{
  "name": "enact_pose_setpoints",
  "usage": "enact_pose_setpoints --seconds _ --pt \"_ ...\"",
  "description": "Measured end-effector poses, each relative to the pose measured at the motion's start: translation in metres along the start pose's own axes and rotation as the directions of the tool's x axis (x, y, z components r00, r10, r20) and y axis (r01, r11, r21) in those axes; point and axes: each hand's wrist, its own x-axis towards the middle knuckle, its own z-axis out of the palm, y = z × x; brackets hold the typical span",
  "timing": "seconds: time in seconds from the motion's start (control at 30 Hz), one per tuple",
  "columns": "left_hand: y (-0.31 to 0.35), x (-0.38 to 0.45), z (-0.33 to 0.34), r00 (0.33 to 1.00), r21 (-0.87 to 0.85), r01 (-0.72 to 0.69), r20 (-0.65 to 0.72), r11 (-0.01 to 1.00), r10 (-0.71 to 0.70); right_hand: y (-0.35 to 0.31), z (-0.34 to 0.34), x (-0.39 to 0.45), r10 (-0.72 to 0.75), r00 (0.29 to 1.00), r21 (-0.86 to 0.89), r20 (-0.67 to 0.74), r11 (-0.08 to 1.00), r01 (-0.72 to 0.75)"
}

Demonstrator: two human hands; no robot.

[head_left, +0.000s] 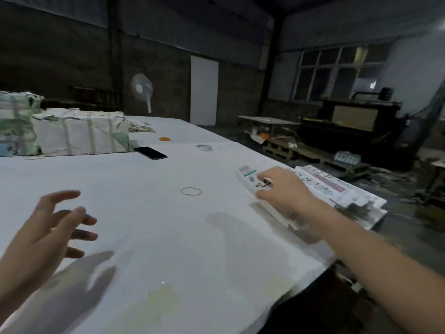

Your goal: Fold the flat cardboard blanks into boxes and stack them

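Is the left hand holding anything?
No, the left hand hovers over the white table with fingers spread, empty; only the right hand holds a cardboard blank.

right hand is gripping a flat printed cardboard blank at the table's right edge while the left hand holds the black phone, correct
Not quite. In the head view the left hand holds nothing, fingers spread above the white table; the black phone lies apart. The right hand does grip the flat printed cardboard blank.

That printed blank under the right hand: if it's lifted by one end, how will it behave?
The blank looks thin and flat, so it is probably light and may sag or flex when lifted by one end. The right hand curls over its middle, which should steady it. On the smooth white table it would likely slide easily when pushed.
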Motion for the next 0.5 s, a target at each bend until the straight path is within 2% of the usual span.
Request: enact_pose_setpoints --seconds 0.1,0.17,0.3,0.37,0.43,0.5 --pt "-0.007 -0.001 0.002 1.000 0.097 -0.013 0.015 0.995 0.011 0.052 -0.010 0.013 0.103 0.994 -0.215 0.026 0.972 -0.095" --pt "-0.017 0.002 0.000 1.000 0.144 -0.011 0.021 0.989 0.008 0.077 -0.013 0.019 0.149 0.989 -0.229 -0.003 0.963 -0.146" --pt "-0.035 0.005 -0.005 0.998 0.271 -0.027 0.055 0.962 0.013 0.098 -0.013 0.037 0.145 0.987 -0.335 -0.065 0.929 -0.159" --pt "-0.028 0.004 -0.004 0.999 0.240 -0.010 0.042 0.971 -0.001 0.093 -0.008 0.043 0.109 0.988 -0.411 -0.113 0.900 -0.146" --pt "-0.015 -0.001 -0.001 1.000 0.226 -0.007 0.015 0.974 0.004 0.070 0.000 0.047 0.034 0.988 -0.364 -0.154 0.927 -0.088" --pt "-0.003 -0.008 0.003 0.999 0.253 -0.027 0.038 0.967 0.018 0.031 0.010 0.046 -0.056 0.988 -0.243 -0.142 0.970 0.020"
